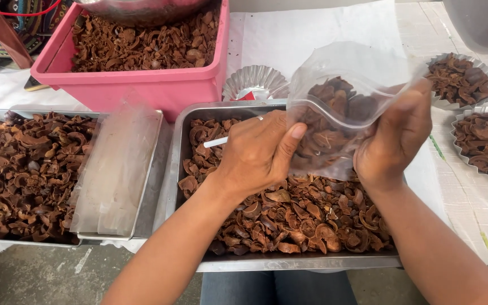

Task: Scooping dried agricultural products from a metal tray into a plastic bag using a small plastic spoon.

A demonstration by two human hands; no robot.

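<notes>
Two steel trays [183,135] of brown dried husk pieces flank a pink tub [142,85]. Above the nearer tray, the left hand [258,152] and right hand [393,138] each pinch the clear plastic bag [340,73], partly filled. The bag looks light, limp and slippery; gripping at the mouth edges appears best.

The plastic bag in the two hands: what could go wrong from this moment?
1. The clear plastic bag is open while the left hand and right hand hold it; if tilted, brown shell pieces may spill.
2. It sits above the steel tray, near its right edge, so pieces could land on the white cloth.
</notes>
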